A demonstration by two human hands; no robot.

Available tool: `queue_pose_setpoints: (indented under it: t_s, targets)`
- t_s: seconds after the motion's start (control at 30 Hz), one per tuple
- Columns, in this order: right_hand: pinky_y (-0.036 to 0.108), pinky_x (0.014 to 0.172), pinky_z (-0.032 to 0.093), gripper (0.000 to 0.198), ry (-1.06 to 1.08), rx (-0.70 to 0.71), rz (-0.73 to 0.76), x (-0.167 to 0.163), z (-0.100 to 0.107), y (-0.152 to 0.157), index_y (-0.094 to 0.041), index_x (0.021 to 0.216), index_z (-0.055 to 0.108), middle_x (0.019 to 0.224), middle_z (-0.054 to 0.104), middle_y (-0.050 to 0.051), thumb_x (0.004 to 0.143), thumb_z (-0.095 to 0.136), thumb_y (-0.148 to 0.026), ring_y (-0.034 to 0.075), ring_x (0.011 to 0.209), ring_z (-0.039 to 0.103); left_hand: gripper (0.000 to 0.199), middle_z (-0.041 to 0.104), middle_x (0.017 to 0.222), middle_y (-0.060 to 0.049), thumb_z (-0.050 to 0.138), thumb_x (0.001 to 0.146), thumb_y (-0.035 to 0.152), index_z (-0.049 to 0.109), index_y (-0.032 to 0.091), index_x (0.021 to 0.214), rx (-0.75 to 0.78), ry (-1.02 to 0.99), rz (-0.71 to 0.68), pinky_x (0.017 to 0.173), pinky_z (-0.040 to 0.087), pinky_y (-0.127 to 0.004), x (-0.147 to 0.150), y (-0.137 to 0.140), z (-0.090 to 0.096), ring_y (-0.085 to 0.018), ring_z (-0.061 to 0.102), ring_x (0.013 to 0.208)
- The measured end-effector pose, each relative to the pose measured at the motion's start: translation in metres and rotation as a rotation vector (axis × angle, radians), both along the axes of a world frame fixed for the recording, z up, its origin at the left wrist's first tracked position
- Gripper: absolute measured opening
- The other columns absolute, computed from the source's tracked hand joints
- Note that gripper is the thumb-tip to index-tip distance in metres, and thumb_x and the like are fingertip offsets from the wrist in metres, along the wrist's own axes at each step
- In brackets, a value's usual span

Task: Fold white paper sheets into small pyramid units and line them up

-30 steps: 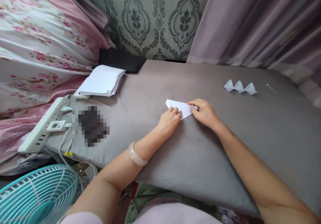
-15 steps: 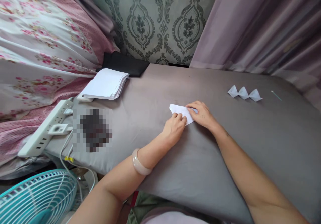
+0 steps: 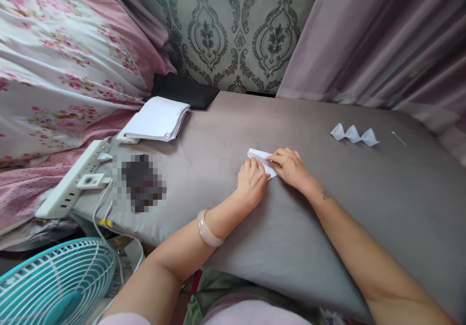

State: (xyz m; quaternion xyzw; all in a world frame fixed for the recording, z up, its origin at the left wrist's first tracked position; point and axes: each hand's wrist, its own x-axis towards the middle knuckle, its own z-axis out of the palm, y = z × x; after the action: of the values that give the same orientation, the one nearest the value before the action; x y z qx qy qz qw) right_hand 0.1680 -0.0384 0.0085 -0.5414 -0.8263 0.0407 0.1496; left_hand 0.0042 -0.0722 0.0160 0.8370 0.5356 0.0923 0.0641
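From the head view, a folded white paper sheet (image 3: pixel 259 155) lies on grey cloth (image 3: pixel 233 257); the left hand (image 3: pixel 252 180) presses it, fingers curled; the right hand (image 3: pixel 289 166), fingers half-bent, touches its right side. Whether either pinches it, I cannot tell.

Both hands at work: the left hand (image 3: pixel 251 181) and right hand (image 3: pixel 289 168) hold folded white paper (image 3: pixel 259 154) against grey cloth (image 3: pixel 291 121); three pointed paper shapes (image 3: pixel 352 134) sit right of the fingers, stacked sheets (image 3: pixel 158 117) farther off, left.
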Motion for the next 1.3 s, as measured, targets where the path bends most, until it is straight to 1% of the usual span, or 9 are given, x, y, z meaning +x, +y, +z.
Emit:
queue_pose_setpoints:
  t_s: [0.17, 0.23, 0.3, 0.37, 0.43, 0.6, 0.8, 1.03, 1.3]
  targets:
    - [0.038, 0.083, 0.036, 0.031, -0.053, 0.055, 0.004, -0.004, -0.003, -0.014, -0.025, 0.113, 0.069, 0.101, 0.064, 0.01, 0.092, 0.046, -0.019, 0.023, 0.092, 0.051, 0.035, 0.059, 0.109, -0.017, 0.051, 0.091, 0.046, 0.059, 0.014, 0.098, -0.025, -0.094, -0.02, 0.084, 0.047, -0.04, -0.022, 0.014, 0.001, -0.029, 0.054, 0.101]
    - [0.038, 0.084, 0.036, 0.034, -0.059, 0.069, -0.003, -0.005, -0.005, -0.017, -0.025, 0.116, 0.068, 0.105, 0.063, 0.01, 0.092, 0.044, -0.017, 0.024, 0.095, 0.051, 0.026, 0.061, 0.104, -0.013, 0.048, 0.092, 0.035, 0.056, 0.014, 0.106, -0.037, -0.194, -0.016, 0.082, 0.049, -0.037, -0.034, 0.027, -0.001, -0.026, 0.056, 0.097]
    - [0.038, 0.084, 0.036, 0.036, -0.06, 0.067, -0.01, -0.005, -0.006, -0.017, -0.025, 0.116, 0.068, 0.106, 0.063, 0.011, 0.093, 0.042, -0.015, 0.024, 0.095, 0.051, 0.03, 0.058, 0.114, -0.013, 0.047, 0.088, 0.018, 0.051, 0.014, 0.117, 0.063, -0.287, -0.015, 0.086, 0.048, -0.036, -0.045, 0.04, -0.005, -0.023, 0.054, 0.101]
    - [0.038, 0.084, 0.036, 0.036, -0.054, 0.059, -0.016, -0.006, -0.006, -0.015, -0.025, 0.115, 0.068, 0.106, 0.063, 0.01, 0.093, 0.042, -0.016, 0.024, 0.095, 0.052, 0.042, 0.054, 0.125, -0.013, 0.047, 0.08, 0.008, 0.051, 0.014, 0.121, 0.173, -0.283, -0.142, 0.097, 0.043, -0.039, -0.05, 0.052, -0.01, -0.025, 0.049, 0.112]
    - [0.038, 0.084, 0.037, 0.035, -0.037, 0.05, -0.024, -0.006, -0.007, -0.013, -0.026, 0.114, 0.069, 0.106, 0.064, 0.01, 0.093, 0.043, -0.016, 0.024, 0.094, 0.052, 0.043, 0.057, 0.122, -0.011, 0.044, 0.08, 0.005, 0.054, 0.014, 0.121, 0.162, -0.268, -0.251, 0.098, 0.043, -0.038, -0.05, 0.061, -0.016, -0.023, 0.05, 0.109]
    - [0.038, 0.087, 0.04, 0.029, 0.101, -0.052, -0.074, 0.008, -0.009, -0.004, -0.028, 0.109, 0.071, 0.106, 0.066, 0.007, 0.089, 0.051, -0.021, 0.023, 0.098, 0.055, 0.032, 0.063, 0.107, -0.011, 0.037, 0.09, 0.01, 0.064, 0.014, 0.107, 0.068, -0.252, -0.302, 0.092, 0.046, -0.035, -0.047, 0.075, -0.026, -0.021, 0.056, 0.099]
    - [0.032, 0.079, 0.047, 0.021, 0.312, -0.162, -0.112, 0.045, -0.006, 0.0, -0.021, 0.094, 0.075, 0.093, 0.071, 0.005, 0.079, 0.06, -0.02, 0.018, 0.082, 0.062, 0.021, 0.065, 0.099, -0.01, 0.047, 0.089, 0.018, 0.067, 0.015, 0.095, -0.02, -0.24, -0.359, 0.09, 0.046, -0.035, -0.047, 0.093, -0.015, -0.022, 0.058, 0.096]
    - [0.035, 0.084, 0.046, 0.019, 0.333, -0.109, -0.107, 0.051, -0.01, -0.008, -0.022, 0.091, 0.075, 0.091, 0.07, 0.006, 0.082, 0.059, -0.024, 0.019, 0.084, 0.06, 0.019, 0.066, 0.097, -0.008, 0.05, 0.089, 0.021, 0.069, 0.016, 0.09, -0.056, -0.241, -0.433, 0.089, 0.046, -0.034, -0.05, 0.1, -0.01, -0.02, 0.058, 0.092]
    - [0.039, 0.085, 0.046, 0.027, 0.269, 0.02, 0.004, 0.051, -0.014, -0.019, -0.023, 0.099, 0.074, 0.096, 0.067, 0.01, 0.091, 0.048, -0.024, 0.022, 0.09, 0.055, 0.033, 0.063, 0.111, -0.01, 0.034, 0.096, 0.018, 0.065, 0.018, 0.108, 0.059, -0.136, -0.58, 0.09, 0.046, -0.031, -0.063, 0.1, -0.013, -0.019, 0.057, 0.106]
